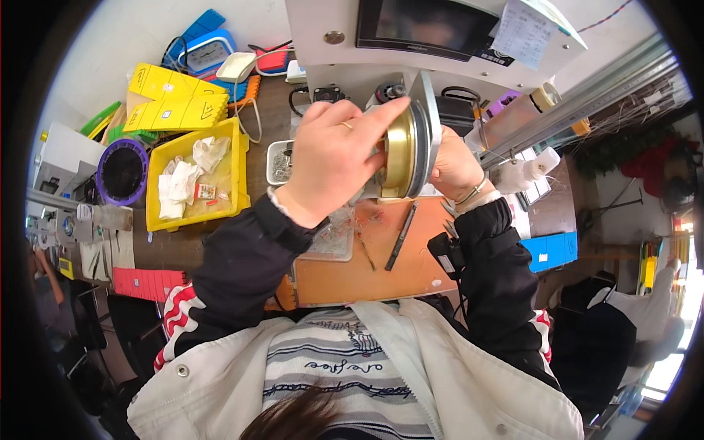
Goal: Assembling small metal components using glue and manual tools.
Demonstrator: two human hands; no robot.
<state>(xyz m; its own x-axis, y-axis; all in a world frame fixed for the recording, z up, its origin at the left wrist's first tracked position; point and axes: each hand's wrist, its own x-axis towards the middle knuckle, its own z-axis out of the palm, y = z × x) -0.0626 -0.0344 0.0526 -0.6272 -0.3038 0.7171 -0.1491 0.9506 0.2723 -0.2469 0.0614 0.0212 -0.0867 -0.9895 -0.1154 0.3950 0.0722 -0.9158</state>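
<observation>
A round brass-coloured wheel (397,158) with a dark grooved rim stands on edge against an upright metal plate (428,110) on the machine. On its left face is my left hand (334,150), index finger laid along the top and the other fingers curled at the front. A ring sits on one finger. Behind the plate, on the right, my right hand (456,167) is bent in close to the wheel's edge; its fingertips are partly hidden, and what they pinch does not show. A black pen-like tool (401,236) lies on the orange mat (345,282) below.
At the left stands a yellow bin (242,187) with crumpled white paper, beside a purple-rimmed round container (123,171). Several yellow panels (176,99) are stacked behind it. A clear tray (330,246) holds fine wire scraps. The machine's screen (429,26) is at the back; a white bottle (524,172) stands right.
</observation>
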